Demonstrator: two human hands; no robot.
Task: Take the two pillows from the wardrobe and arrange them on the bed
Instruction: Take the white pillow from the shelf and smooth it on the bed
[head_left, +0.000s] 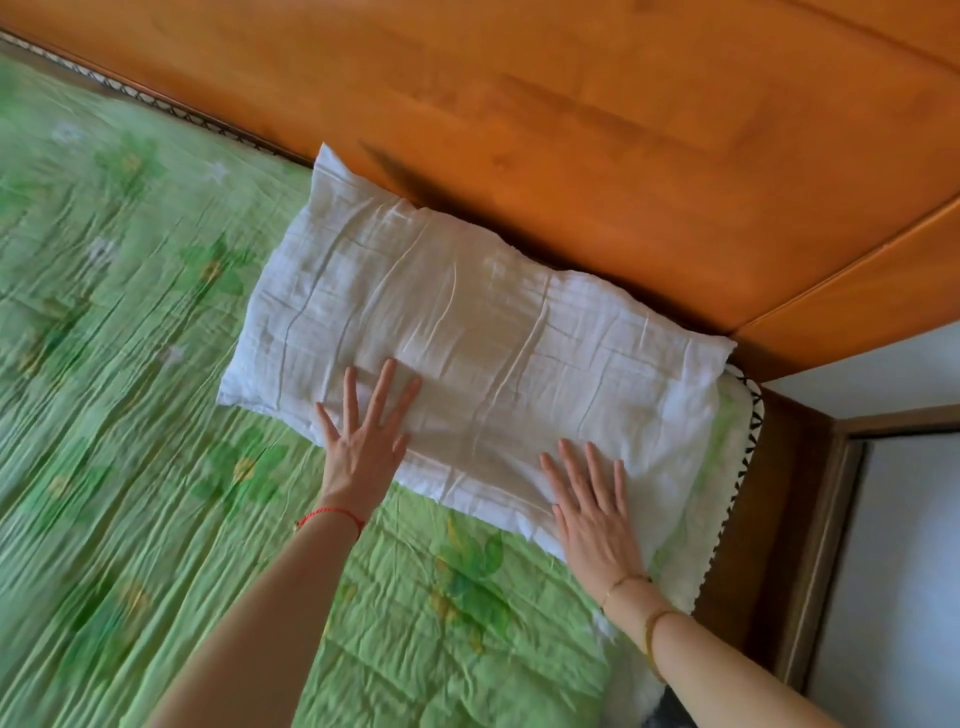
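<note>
We press our left hand (363, 441) and right hand (592, 509) flat, fingers spread and gripping nothing, on the white pillow's (467, 332) near edge, probably to smooth it. It lies on the green bedspread (130, 364), snug against the wooden headboard (597, 130).

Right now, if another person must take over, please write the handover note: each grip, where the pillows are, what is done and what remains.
Left grip: open hand, fingers straight, pressing flat on the near edge of the white pillow.
Right grip: open hand, also flat on the pillow, nearer its right end.
Pillow: lies flat on the bed, its long side against the wooden headboard, close to the bed's right corner.
Done: one pillow is in place.
Left: the second pillow is not in view. It probably goes in the free space to the left along the headboard.
</note>
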